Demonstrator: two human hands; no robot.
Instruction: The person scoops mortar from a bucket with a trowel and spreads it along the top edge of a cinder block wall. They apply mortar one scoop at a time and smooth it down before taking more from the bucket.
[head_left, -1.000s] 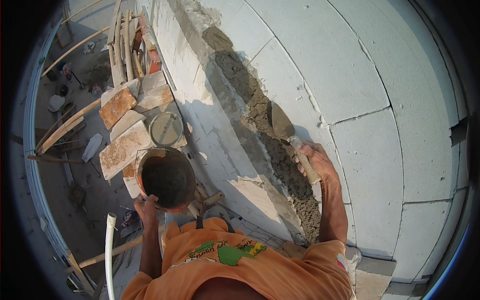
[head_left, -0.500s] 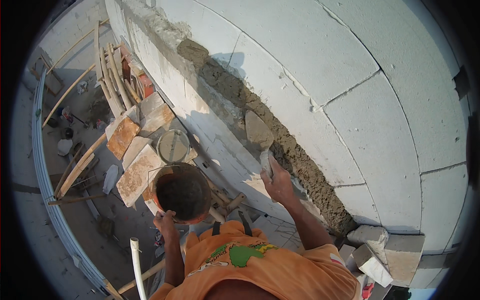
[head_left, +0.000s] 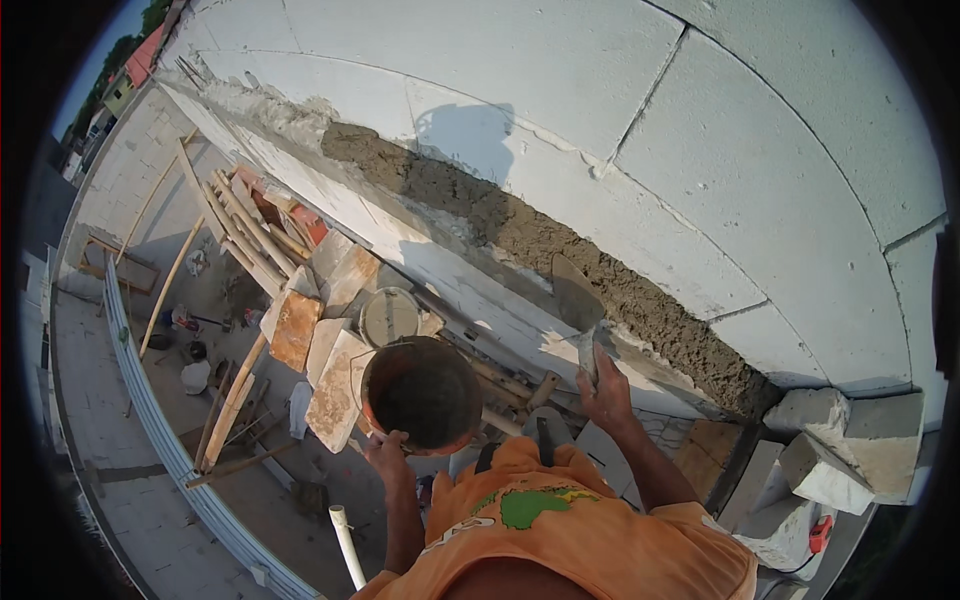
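Note:
My left hand (head_left: 386,450) grips the lower left rim of a bucket (head_left: 420,395) with a dark, shaded inside. My right hand (head_left: 605,390) is closed on the handle of a trowel (head_left: 575,295), its grey blade at the lower edge of a strip of wet grey mortar (head_left: 540,240). The mortar runs along a ledge against a white block wall (head_left: 770,180), with paler, rough cement beside it. A round lidded container (head_left: 388,318) stands just beyond the bucket.
Stacked stained slabs (head_left: 296,330) and bamboo poles (head_left: 235,230) lie left of the wall. A white pipe (head_left: 346,545) rises at lower left, over a lower floor (head_left: 240,420) with scattered items. Broken blocks (head_left: 830,470) and a small red tool (head_left: 820,535) sit at lower right.
The trowel has come down from the mortar's middle to its lower edge, with my right hand turned. The view has swung round, bringing rooftops into sight at top left.

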